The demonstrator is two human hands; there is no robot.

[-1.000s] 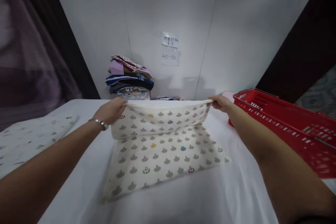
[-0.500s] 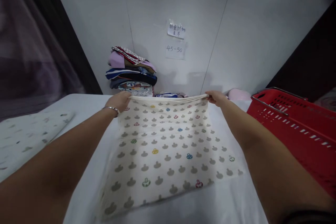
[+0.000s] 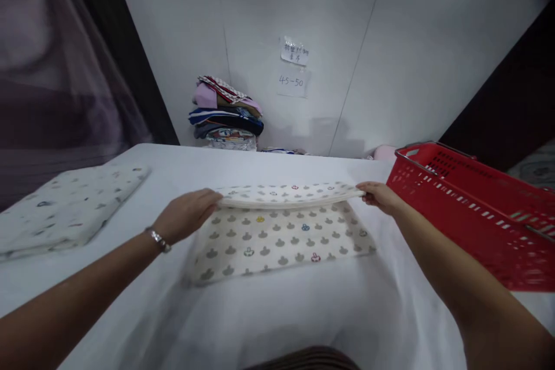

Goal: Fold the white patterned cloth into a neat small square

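Note:
A cream cloth printed with small grey and coloured shapes [image 3: 277,237] lies on the white table [image 3: 260,318]. Its far edge is lifted and turned back toward me over the lower part. My left hand [image 3: 186,217], with a bracelet at the wrist, pinches the left corner of that raised edge. My right hand [image 3: 379,196] pinches the right corner. Both hands are closed on the cloth, a little above the table.
A red plastic basket [image 3: 472,208] stands at the right, close to my right arm. A folded patterned cloth [image 3: 65,214] lies at the left. A stack of folded clothes [image 3: 228,115] stands against the back wall under two paper notes [image 3: 293,69].
Both hands drew the cloth's far edge toward me and lower, so the cloth now lies partly folded over itself. The view shifted, showing more of the folded cloth at the left.

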